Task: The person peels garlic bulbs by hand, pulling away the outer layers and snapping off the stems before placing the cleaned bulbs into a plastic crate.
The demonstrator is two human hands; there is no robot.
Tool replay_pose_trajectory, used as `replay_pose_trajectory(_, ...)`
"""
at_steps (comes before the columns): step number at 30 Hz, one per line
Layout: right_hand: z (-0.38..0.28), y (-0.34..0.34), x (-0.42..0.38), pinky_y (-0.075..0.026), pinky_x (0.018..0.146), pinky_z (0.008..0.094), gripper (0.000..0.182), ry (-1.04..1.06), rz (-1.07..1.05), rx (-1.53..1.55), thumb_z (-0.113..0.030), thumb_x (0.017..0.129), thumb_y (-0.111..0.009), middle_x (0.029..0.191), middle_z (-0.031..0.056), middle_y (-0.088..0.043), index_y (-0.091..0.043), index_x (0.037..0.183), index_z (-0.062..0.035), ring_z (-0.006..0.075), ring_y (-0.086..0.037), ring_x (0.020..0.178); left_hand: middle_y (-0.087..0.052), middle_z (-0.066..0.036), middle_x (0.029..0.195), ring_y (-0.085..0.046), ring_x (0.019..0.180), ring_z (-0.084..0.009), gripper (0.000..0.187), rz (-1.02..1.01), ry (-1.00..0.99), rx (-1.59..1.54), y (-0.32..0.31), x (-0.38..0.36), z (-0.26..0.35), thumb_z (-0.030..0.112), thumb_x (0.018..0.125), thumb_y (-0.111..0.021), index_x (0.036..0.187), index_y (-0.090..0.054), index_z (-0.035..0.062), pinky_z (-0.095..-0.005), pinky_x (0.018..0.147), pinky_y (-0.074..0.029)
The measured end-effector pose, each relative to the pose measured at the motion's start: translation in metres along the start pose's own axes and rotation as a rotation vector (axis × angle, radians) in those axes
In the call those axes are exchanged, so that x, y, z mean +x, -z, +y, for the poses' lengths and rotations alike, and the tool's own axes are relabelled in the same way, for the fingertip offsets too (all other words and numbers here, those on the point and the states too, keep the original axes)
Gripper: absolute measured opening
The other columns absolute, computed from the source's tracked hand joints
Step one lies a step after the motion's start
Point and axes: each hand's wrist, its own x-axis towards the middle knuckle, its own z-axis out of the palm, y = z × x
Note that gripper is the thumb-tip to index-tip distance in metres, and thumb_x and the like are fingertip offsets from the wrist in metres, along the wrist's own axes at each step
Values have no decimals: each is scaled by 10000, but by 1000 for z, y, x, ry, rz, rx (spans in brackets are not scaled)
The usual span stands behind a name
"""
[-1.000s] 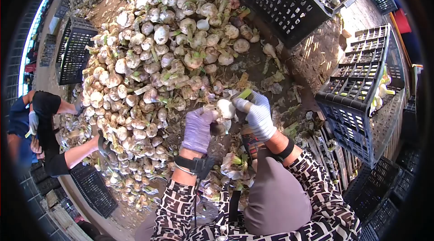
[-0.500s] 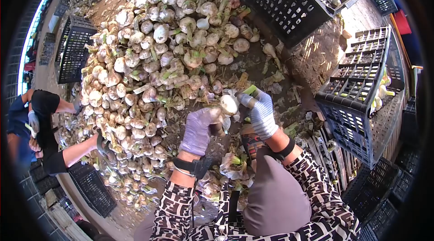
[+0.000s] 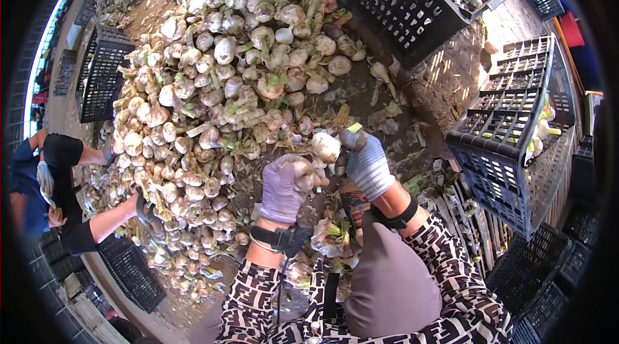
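Observation:
A pale garlic bulb [image 3: 326,147] with a short green cut stem sits in front of me, part of its skin off. My right hand [image 3: 369,162], in a blue-and-white striped glove, is closed on it from the right, the stem showing above the fingers. Just below and left of the bulb is my left hand [image 3: 285,184], in a purple striped glove, with its fingers curled closed; I cannot tell what is inside them. Loose peel and leaf scraps [image 3: 334,237] lie beneath my hands. A large heap of unpeeled garlic [image 3: 219,99] spreads ahead and to the left.
Black plastic crates stand around: one at the top [image 3: 393,9], one on the right [image 3: 493,144] with trimmed garlic, others [image 3: 106,73] [image 3: 132,273] at the left. A co-worker's gloved hand [image 3: 46,181] and legs are at the far left. My knee [image 3: 393,273] rises near my right forearm.
My left hand has drawn slightly down and away from the garlic bulb, its fingers more curled. My right hand still holds the bulb, which has turned a little; its stem now shows shorter.

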Motion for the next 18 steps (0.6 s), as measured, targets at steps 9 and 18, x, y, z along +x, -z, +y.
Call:
replay_pose_trajectory(9,-65,-38,-47,-462,672,258,120,209,-17,-156,-60,813,-590,815,64,-618,-596,916,2,111,-577,770,-647,-74,785,-608,611,-122,194,204,208,337,-1,3,7,96,832,-632,966,-634,-44,-262,518,-531)
replay_pose_trajectory(18,-61,-37,-47,-482,654,286,84,704,-109,-593,-53,821,-594,825,68,-610,-579,892,-10,146,-587,715,-631,-60,745,-599,632,-129,143,311,105,470,5,5,-4,31,803,-618,918,-637,-52,-251,570,-522)
